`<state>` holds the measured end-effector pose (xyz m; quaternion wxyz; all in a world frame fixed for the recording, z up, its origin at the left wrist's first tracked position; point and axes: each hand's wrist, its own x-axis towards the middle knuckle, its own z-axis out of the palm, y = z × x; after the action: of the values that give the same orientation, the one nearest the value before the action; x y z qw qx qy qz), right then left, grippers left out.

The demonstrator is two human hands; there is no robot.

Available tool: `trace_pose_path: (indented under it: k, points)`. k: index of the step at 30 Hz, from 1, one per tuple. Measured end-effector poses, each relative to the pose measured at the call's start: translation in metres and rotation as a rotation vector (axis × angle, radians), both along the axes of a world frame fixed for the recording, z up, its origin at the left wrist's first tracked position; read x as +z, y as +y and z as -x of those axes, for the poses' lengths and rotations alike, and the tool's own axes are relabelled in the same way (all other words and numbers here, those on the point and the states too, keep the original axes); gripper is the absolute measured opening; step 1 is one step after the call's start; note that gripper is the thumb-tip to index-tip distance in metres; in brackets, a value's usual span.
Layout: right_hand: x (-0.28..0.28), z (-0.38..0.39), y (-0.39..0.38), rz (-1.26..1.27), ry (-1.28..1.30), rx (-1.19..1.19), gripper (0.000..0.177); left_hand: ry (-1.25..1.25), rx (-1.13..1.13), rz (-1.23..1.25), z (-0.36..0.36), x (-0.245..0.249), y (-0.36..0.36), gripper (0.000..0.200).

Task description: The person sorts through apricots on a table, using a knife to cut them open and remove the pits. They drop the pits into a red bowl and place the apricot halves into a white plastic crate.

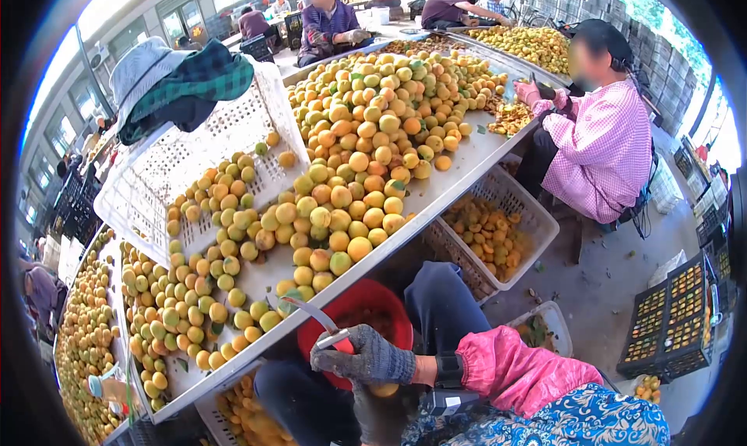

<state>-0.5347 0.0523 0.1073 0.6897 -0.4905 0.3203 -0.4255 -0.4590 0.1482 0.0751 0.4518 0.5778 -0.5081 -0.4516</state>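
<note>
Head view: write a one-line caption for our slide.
Gloved right hand holds a curved knife over a red bucket beside a table piled with fruit.

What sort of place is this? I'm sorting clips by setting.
Likely a fruit-processing yard: long tables heaped with orange-yellow fruit, stacked crates, and seated workers; the right hand grips a knife.

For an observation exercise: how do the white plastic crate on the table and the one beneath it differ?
The tabletop crate lies tipped, spilling fruit; the lower crate stands upright, holding fruit. Cloth drapes the tabletop crate, not the lower crate. Both are white lattice plastic.
</note>
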Motion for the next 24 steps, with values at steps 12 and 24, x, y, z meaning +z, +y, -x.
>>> trace_pose_path:
  k: [12, 24]
  points:
    - [0.020, 0.037, 0.000, -0.119, -0.161, -0.208, 0.015, 1.289, -0.033, -0.483, -0.015, -0.009, -0.019, 0.048]
    - [-0.004, 0.023, 0.014, -0.181, -0.233, -0.439, 0.025, 1.233, 0.246, -0.496, 0.012, -0.020, -0.025, 0.051]
